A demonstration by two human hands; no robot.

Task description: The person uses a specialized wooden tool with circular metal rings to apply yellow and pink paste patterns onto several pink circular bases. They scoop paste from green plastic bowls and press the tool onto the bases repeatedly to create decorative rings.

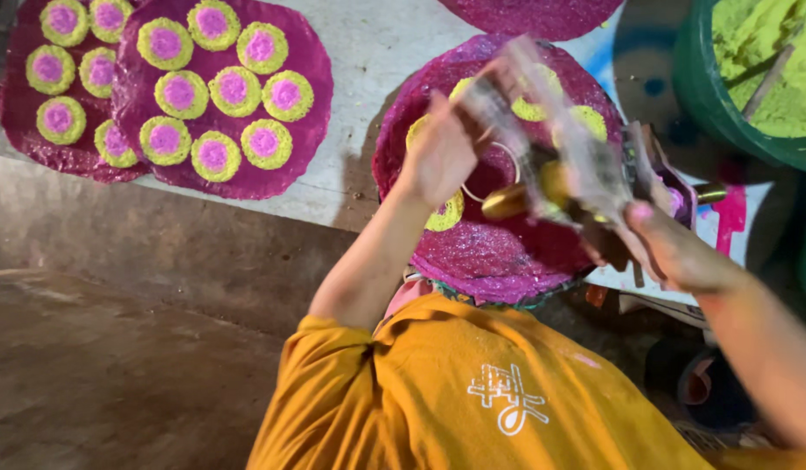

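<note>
Left hand held over big purple disc, fingers curled round blurred clear tool. Right hand closed on same blurred tool, near yellow funnel-like piece. Purple disc laid at near edge of surface, yellow rings seen on it. Finished discs with yellow-pink circles laid at left end of surface. Green tub of yellow powder placed at right corner.

A single head-worn camera looks steeply down from close above at the person's hands and the magenta disc on the table.
</note>
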